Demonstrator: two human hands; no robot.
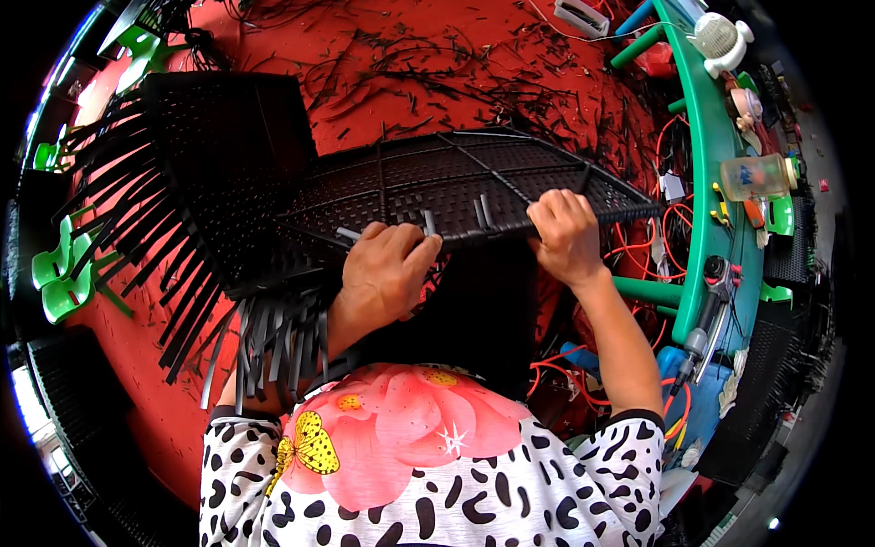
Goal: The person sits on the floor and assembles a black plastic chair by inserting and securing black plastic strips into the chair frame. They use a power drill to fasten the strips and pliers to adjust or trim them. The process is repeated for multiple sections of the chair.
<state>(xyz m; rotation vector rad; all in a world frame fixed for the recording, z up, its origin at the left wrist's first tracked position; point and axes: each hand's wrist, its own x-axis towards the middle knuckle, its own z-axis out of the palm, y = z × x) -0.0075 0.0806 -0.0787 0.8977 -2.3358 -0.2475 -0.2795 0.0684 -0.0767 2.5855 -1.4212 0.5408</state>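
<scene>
A large black woven wicker piece lies across my lap, its long panel crossed by thin frame bars. From its left side a fringe of loose flat strips fans out, and more strips hang over my left forearm. My left hand is closed at the panel's near edge, fingers curled and knuckles up. Short grey strip ends stick up beside it. Farther right, my right hand is closed in a fist on the same edge. Whether either hand also pinches a strip is hidden.
Black strip scraps litter the red floor. At right, a green-edged table carries a clear plastic jar, a small white fan and a corded power tool. Orange tubing tangles beneath it. Green plastic chairs stand left.
</scene>
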